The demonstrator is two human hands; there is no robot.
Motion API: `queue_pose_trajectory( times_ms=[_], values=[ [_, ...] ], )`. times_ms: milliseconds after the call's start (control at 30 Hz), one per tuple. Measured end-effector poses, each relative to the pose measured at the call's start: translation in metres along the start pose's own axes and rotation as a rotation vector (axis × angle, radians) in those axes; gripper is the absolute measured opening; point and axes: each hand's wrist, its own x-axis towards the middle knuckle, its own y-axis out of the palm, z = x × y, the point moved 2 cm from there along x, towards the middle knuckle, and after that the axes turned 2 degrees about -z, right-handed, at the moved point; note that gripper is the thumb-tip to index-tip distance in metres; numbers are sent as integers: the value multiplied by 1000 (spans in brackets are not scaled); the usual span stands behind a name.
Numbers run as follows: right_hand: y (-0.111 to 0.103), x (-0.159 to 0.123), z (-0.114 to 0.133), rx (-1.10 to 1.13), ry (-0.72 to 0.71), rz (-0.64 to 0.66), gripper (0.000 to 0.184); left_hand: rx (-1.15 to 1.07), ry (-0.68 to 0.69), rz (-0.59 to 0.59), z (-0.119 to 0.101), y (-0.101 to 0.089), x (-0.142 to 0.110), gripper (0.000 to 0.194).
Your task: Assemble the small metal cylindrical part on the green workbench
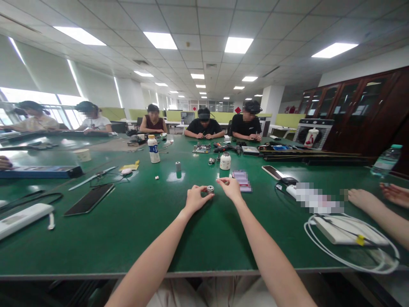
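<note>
My left hand (195,198) is closed on a small round metal part (210,189), gripping it between thumb and fingers at the tabletop. A ring-shaped top shows on that part. To its right, my right hand (230,187) hovers just above the table with thumb and fingertips pinched together. Whatever is in that pinch is too small to make out. A grey metal cylinder (178,166) stands upright beyond my left hand. Just past my right hand are a white bottle with a dark neck (225,162) and a flat purple-and-white item (243,181).
On the green table (204,247) lie a dark tablet (89,199) at left, a phone (271,172) and coiled white cable (351,269) at right. A drink bottle (154,150) stands ahead. Several people sit opposite; another person's hands (364,199) rest at right.
</note>
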Motion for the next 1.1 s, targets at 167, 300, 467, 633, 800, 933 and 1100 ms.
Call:
queue_pose_trajectory(
  times_ms=[167, 300, 467, 633, 800, 933, 1100],
  values=[
    [-18, -3, -35, -132, 199, 242, 5, 1, -51, -15, 2, 0, 0, 35],
    [-17, -9, -47, -151, 351, 390, 13, -36, -66, -19, 6, 2, 1, 38],
    [-17, -10, -46, -167, 361, 370, 7, -90, -58, -24, 12, 5, 1, 40],
    [-4, -5, -24, 71, 114, 105, 11, -112, -62, -8, 13, 6, 2, 41],
    [35, -8, -5, 330, 60, -15, 32, -89, -50, -1, 13, 6, 3, 40],
    [52, -11, -6, 283, 66, 9, 28, -92, -38, -2, 14, 7, 3, 39],
    [58, -10, -7, 342, 83, 80, 24, -84, -41, 0, 14, 7, 3, 38]
  ],
)
